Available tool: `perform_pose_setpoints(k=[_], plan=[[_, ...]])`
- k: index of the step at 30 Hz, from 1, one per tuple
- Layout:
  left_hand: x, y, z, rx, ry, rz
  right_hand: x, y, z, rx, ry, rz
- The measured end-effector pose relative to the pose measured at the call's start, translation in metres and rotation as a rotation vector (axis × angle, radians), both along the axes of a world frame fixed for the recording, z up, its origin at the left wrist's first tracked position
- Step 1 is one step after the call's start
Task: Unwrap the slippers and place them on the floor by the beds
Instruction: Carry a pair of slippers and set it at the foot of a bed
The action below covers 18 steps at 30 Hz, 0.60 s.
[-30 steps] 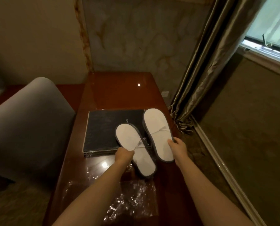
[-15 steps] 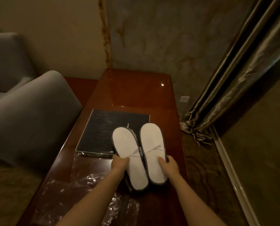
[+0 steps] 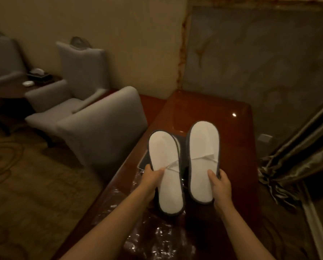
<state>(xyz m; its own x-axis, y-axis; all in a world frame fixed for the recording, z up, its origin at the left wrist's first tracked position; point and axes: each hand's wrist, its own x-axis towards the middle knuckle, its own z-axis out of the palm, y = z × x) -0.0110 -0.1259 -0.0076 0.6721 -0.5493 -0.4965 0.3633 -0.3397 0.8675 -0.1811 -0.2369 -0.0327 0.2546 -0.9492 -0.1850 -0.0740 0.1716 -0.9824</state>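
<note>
While the dim room is spreading out beyond both hands, the glossy reddish counter [image 3: 209,107] is running away under them toward a marbled wall panel [image 3: 260,59]; off to the side of the left hand, a grey armchair [image 3: 100,117] is standing just beside the counter's edge, with a second grey chair [image 3: 78,72] sitting farther out past it on the patterned carpet [image 3: 25,175]; out beyond the right hand, a shiny curtain [image 3: 297,156] is hanging down to the floor. Under the forearms, nearer than the hands, crumpled clear plastic wrap [image 3: 156,237] is lying on the counter and catching the light; a dark flat pad [image 3: 144,162] is peeking out behind the left hand, mostly hidden. The left hand [image 3: 151,178] is gripping the left slipper [image 3: 165,169] by its outer edge, thumb lying on the white upper face; the right hand [image 3: 220,184] is gripping the right slipper [image 3: 203,160] the same way, thumb on top and fingers wrapping behind. Both slippers are white with dark edging, unwrapped, being held side by side above the counter, toes pointing away from the hands and heels hanging toward the forearms; the right one is sitting a little farther forward than the left; a narrow gap is separating them.
</note>
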Motion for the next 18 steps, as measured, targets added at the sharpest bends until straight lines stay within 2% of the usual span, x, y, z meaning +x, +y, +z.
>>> perform_pose_setpoints(k=[6,12,18], plan=[[0.088,0.106,0.030,-0.114,-0.009,0.301,0.134,0.075,0.045,-0.148,-0.027,0.346],[0.181,0.265,0.028,-0.159,-0.039,0.568,0.267,0.209,0.047,-0.115,-0.043,0.603],[0.269,0.440,0.014,-0.151,-0.070,0.810,0.388,0.369,0.032,-0.071,0.081,0.832]])
